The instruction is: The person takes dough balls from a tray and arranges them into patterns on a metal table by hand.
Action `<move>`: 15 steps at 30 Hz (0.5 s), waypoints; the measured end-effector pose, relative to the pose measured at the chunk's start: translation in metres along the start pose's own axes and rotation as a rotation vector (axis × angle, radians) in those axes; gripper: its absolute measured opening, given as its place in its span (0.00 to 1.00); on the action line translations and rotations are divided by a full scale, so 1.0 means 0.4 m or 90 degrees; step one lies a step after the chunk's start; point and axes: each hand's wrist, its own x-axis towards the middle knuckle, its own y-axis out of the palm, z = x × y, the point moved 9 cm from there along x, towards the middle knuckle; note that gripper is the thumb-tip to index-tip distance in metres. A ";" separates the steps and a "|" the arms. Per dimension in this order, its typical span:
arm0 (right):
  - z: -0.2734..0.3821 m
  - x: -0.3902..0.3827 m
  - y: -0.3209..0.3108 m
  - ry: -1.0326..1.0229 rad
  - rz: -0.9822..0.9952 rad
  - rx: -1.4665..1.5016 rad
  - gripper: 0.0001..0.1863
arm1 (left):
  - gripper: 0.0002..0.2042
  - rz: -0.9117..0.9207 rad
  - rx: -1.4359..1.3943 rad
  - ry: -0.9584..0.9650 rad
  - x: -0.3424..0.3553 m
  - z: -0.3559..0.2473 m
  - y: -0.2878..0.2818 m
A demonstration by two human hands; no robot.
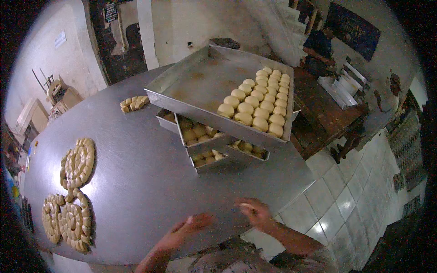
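Dough balls [261, 108] in a large metal pan, with the view's centre as the clock. The balls stand in close rows along the pan's right side, at 1 to 2 o'clock; the rest of the pan [182, 82] is bare, its floor stained brown in patches. It lies askew atop smaller baking pans [211, 157], also holding dough balls. The left hand [191, 224], between 6 and 7 o'clock, has its fingers extended, holding nothing visible. The right hand [256, 214], at 5 o'clock, has bent fingers; whether it grips anything cannot be told. Both are above the near part of the steel table [150, 182], apart from the pans. Coils of cut dough [77, 164] lie at 8 to 9 o'clock, and a short row of dough pieces [134, 103] at 10. Beyond, a wooden table [314, 98] stands at 2 o'clock; tiled floor [334, 209] shows at 4.
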 end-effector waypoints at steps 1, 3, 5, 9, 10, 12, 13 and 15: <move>-0.077 -0.041 -0.049 0.008 -0.078 -0.023 0.17 | 0.23 -0.082 -0.001 0.008 -0.036 0.037 -0.086; -0.120 -0.017 -0.128 0.038 -0.010 -0.593 0.20 | 0.22 -0.203 0.015 0.024 -0.076 0.062 -0.198; -0.182 0.036 -0.252 0.137 -0.224 -0.654 0.21 | 0.19 -0.258 0.049 0.048 -0.074 0.065 -0.232; -0.209 0.130 -0.163 0.102 -0.336 -0.433 0.21 | 0.14 -0.194 0.139 0.013 -0.029 0.092 -0.200; -0.204 0.133 -0.109 0.070 -0.293 -0.335 0.20 | 0.13 -0.213 0.186 0.006 -0.044 0.081 -0.211; -0.208 0.062 -0.117 0.029 -0.211 -0.345 0.20 | 0.12 -0.291 0.236 0.012 -0.072 0.063 -0.267; -0.224 0.017 -0.133 0.022 -0.169 -0.351 0.20 | 0.11 -0.338 0.239 0.012 -0.092 0.073 -0.308; -0.212 0.028 -0.265 0.054 -0.273 -0.752 0.19 | 0.11 -0.385 0.235 0.030 -0.085 0.089 -0.321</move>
